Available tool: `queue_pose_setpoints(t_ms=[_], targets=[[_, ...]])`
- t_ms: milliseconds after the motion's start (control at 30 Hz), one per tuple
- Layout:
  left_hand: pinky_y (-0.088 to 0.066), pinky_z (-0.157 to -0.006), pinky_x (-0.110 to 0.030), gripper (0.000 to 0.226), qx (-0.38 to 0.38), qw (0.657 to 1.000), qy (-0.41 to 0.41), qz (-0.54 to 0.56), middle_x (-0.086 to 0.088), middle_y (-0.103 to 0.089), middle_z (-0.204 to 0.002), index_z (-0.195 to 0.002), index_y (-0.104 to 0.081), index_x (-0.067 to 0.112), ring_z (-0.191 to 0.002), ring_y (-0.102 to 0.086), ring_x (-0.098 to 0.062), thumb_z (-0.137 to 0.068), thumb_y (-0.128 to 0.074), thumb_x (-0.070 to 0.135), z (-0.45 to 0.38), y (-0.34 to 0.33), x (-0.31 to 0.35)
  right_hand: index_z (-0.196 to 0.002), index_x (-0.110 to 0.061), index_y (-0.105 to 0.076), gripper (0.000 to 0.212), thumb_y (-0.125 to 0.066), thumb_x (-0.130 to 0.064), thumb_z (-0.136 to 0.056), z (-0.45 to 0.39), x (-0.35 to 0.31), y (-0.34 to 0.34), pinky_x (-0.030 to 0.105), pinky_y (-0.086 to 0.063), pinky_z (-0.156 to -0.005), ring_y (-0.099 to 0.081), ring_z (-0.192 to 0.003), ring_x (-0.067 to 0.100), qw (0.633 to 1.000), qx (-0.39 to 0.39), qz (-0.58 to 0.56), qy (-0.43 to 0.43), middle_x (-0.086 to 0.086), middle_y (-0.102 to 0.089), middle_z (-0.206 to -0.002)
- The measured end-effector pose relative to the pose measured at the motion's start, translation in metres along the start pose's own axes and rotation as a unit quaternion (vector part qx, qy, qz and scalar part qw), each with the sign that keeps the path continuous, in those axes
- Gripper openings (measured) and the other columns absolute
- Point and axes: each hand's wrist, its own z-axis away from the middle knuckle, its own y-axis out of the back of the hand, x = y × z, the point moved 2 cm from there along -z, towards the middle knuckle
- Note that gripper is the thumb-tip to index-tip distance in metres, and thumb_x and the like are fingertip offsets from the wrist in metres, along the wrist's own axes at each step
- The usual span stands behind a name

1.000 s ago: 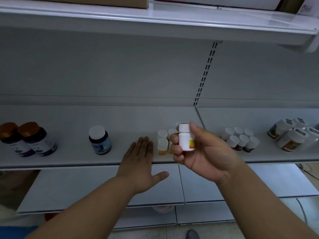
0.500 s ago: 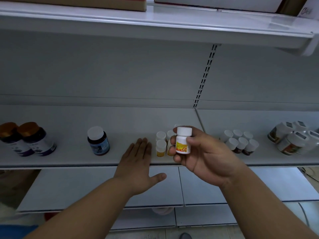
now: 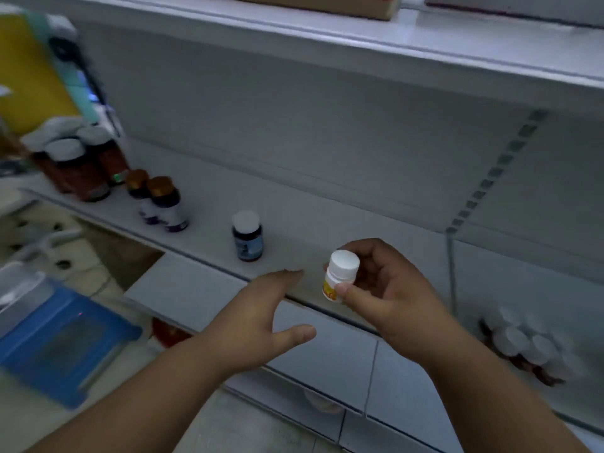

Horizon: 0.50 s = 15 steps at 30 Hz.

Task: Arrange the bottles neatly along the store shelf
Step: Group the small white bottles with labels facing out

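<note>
A person's right hand (image 3: 385,289) grips a white bottle (image 3: 340,274) above the shelf (image 3: 327,223), right of the blue-labelled bottle (image 3: 247,237); left hand (image 3: 258,315) open-fingered; arranging seems unfinished

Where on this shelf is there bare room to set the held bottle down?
Bare shelf lies between the blue-labelled white-capped bottle and the right hand gripping the small white bottle, and behind both. The white-capped cluster at right and the bronze-capped pair at left are crowded.
</note>
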Motion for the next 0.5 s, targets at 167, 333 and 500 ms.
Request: queue_pose_setpoints(t_ms=[167,333,500], targets=[[-0.028,-0.099,-0.009,0.077,0.136,0.987,0.079,-0.04,0.025,-0.044,-0.131,-0.142,-0.042,0.037,-0.124,-0.037,0.007,-0.076,-0.055,0.075,0.073,0.031,-0.015,-0.093,-0.033,-0.056,0.026,-0.077,-0.027,-0.079,-0.018,-0.014,-0.065,0.023,-0.051,-0.077,-0.064,-0.088,0.006,0.984,-0.131,0.086,0.084,-0.014,-0.066,-0.092],[-0.036,-0.101,-0.021,0.076,0.211,0.957,0.19,-0.057,0.021,-0.047,-0.133,-0.142,-0.04,0.04,-0.122,-0.04,0.003,-0.076,-0.064,0.069,0.152,0.056,-0.052,-0.091,-0.032,-0.057,0.026,-0.078,-0.03,-0.075,-0.037,-0.035,-0.162,0.029,-0.05,-0.076,-0.059,-0.085,0.006,0.958,-0.207,0.128,0.151,-0.016,-0.063,-0.088],[-0.031,-0.09,-0.008,0.07,0.276,0.918,0.285,-0.015,0.027,-0.048,-0.125,-0.136,-0.043,0.044,-0.114,-0.04,0.011,-0.074,-0.064,0.07,0.218,0.086,-0.123,-0.089,-0.031,-0.056,0.028,-0.08,-0.027,-0.073,-0.062,-0.053,-0.282,0.026,-0.051,-0.071,-0.059,-0.079,0.002,0.931,-0.287,0.154,0.162,-0.015,-0.063,-0.084]])
